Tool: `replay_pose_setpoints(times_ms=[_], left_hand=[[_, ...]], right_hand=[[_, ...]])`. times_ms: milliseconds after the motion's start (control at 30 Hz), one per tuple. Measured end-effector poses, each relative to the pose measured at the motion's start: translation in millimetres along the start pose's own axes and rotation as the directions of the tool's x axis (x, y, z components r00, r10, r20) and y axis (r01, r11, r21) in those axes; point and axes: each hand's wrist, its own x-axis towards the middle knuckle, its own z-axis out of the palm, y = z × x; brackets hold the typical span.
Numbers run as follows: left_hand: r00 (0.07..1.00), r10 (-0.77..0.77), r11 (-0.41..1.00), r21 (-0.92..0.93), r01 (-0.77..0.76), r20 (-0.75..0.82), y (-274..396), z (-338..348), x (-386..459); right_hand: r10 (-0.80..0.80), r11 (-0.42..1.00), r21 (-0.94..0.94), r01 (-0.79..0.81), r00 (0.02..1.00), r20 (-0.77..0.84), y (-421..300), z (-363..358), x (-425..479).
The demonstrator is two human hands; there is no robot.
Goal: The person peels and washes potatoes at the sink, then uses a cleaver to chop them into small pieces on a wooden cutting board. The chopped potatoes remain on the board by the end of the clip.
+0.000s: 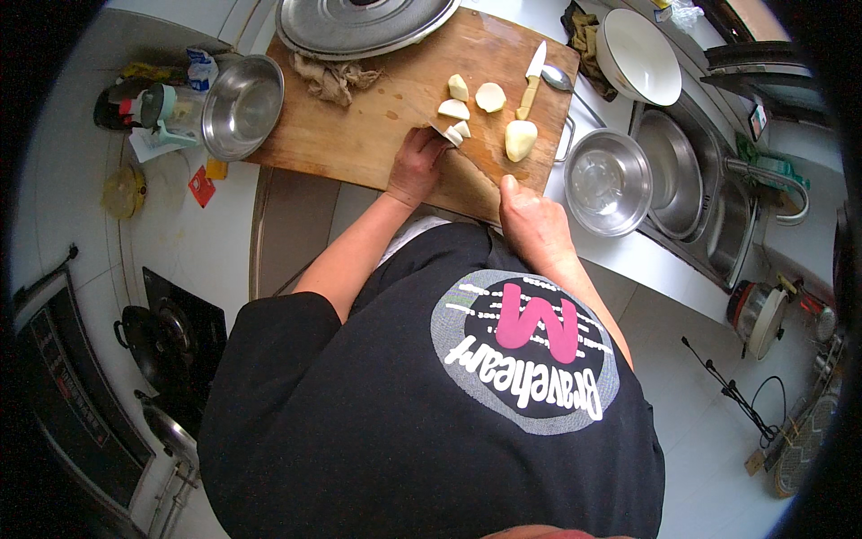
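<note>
My right hand [535, 219] grips a kitchen knife, its handle hidden in the fist. The broad blade [475, 176] slants over the wooden cutting board [377, 145] towards my left hand [414, 168]. The fingers of that hand are bent around a small peeled potato piece [453, 137] beside the blade, partly hidden. Just beyond lie several cut potato chunks [454, 109] and a potato half [490, 98]. A whole peeled potato [520, 140] rests on the right of the board, near a paring knife [527, 98] with a pale yellow handle.
A spoon [556, 77] lies at the board's right edge. Steel bowls stand left [242, 108] and right [608, 182], by the sink [724, 229]. A large lid [367, 27] and a crumpled cloth [335, 77] lie at the back. A white bowl [640, 57] is at back right.
</note>
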Motion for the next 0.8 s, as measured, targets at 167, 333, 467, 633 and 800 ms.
replay_pose_setpoints(times_ms=[167, 333, 467, 633, 800], left_hand=[[0.999, -0.037, 0.999, -0.027, 0.037, -0.018, 0, 0, -1], [0.998, 0.022, 1.0, -0.02, -0.023, -0.054, 7, -4, 7], [0.999, -0.026, 0.995, -0.097, 0.024, -0.023, 5, -2, 5], [0.979, -0.197, 0.968, -0.171, 0.186, -0.052, 1, -7, 23], [0.988, -0.108, 0.99, -0.077, 0.116, 0.109, -8, -5, 54]], right_hand=[[0.042, 0.999, 0.021, -0.044, 0.993, 0.114, -8, -10, 9], [0.057, 0.988, 0.138, -0.066, 0.996, 0.065, 5, 17, 23], [0.064, 0.964, 0.262, -0.043, 0.995, -0.072, 15, 33, 16], [0.177, 0.931, 0.355, -0.08, 0.952, -0.249, 21, 31, 6], [0.185, 0.919, 0.387, -0.079, 0.952, -0.245, 24, 21, -2]])
